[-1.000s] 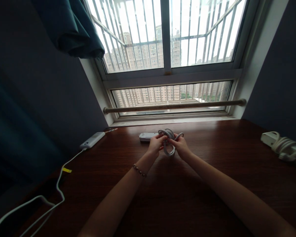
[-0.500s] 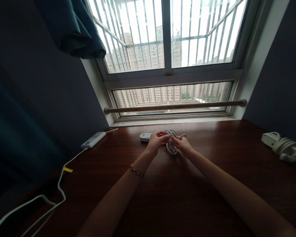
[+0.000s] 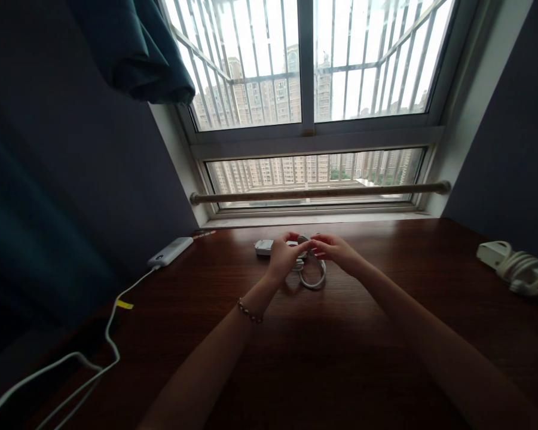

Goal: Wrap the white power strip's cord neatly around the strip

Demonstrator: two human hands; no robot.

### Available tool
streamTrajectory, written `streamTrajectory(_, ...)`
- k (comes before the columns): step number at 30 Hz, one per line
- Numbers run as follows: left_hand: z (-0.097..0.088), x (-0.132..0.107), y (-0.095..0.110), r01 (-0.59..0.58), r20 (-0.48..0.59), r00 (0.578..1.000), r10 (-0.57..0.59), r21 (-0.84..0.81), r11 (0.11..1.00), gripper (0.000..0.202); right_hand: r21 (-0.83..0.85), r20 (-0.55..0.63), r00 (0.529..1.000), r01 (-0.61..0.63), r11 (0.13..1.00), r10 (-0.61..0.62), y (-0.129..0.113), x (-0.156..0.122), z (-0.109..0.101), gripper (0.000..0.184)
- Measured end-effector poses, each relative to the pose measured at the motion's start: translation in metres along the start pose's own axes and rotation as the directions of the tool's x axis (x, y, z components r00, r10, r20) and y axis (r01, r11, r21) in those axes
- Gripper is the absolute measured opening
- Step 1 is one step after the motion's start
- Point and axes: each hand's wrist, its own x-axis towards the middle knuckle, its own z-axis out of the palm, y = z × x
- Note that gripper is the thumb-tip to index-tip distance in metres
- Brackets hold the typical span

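Cable coil: half a second ago lifted between both hands, now down on desk. Loop lies flat near middle of far edge, just in front of its power strip. Left hand: grip closed around coil's left side. Right hand: flatter, fingers over coil top; pinching or only touching, cannot tell. Judgement: winding looks finished, bundle being set down. Second strip at right edge and power bank at left edge unmoved.
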Motion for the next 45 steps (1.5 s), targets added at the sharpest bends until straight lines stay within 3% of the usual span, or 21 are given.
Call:
streamTrajectory(3,-0.001,-0.004,0.004,-0.039,-0.028,0.999,0.041,0.062,0.997,0.035,0.000,0.099,0.994,0.052,0.999,-0.052,-0.012,-0.006,0.006,0.041)
streamTrajectory(7,-0.003,-0.006,0.009,-0.100,-0.004,0.995,0.102,0.172,0.980,0.033,-0.093,0.128,0.982,0.151,0.984,-0.139,-0.017,-0.006,0.001,0.030)
streamTrajectory(11,-0.016,0.003,0.010,-0.150,0.174,0.979,0.106,0.264,0.953,0.042,-0.224,-0.015,0.972,0.226,0.948,-0.235,-0.020,-0.001,-0.014,0.021)
streamTrajectory(15,-0.034,0.012,-0.005,-0.081,0.294,0.955,-0.040,0.390,0.917,0.075,-0.369,-0.196,0.932,0.218,0.904,-0.305,-0.028,-0.001,-0.031,0.017)
streamTrajectory(19,-0.041,0.015,-0.026,0.042,0.291,0.933,-0.211,0.495,0.868,0.076,-0.503,-0.296,0.863,0.223,0.835,-0.409,-0.041,-0.007,-0.042,0.015)
streamTrajectory(23,-0.040,0.016,-0.039,0.070,0.293,0.920,-0.261,0.532,0.844,0.068,-0.547,-0.343,0.809,0.241,0.802,-0.477,-0.052,-0.015,-0.043,0.012)
streamTrajectory(26,-0.040,0.016,-0.042,0.079,0.279,0.921,-0.272,0.549,0.832,0.063,-0.494,-0.363,0.797,0.275,0.825,-0.483,-0.055,-0.016,-0.042,0.013)
streamTrajectory(32,-0.038,0.014,-0.041,0.124,0.201,0.932,-0.300,0.602,0.789,0.072,-0.195,-0.355,0.839,0.365,0.910,-0.412,-0.058,-0.016,-0.038,0.022)
streamTrajectory(37,-0.033,0.014,-0.038,0.146,0.153,0.938,-0.310,0.637,0.757,0.081,0.038,-0.298,0.901,0.341,0.939,-0.314,-0.060,-0.019,-0.036,0.026)
streamTrajectory(45,-0.030,0.007,-0.027,0.076,0.207,0.942,-0.263,0.632,0.771,0.076,0.128,-0.147,0.967,0.228,0.965,-0.209,-0.035,-0.010,-0.014,0.033)
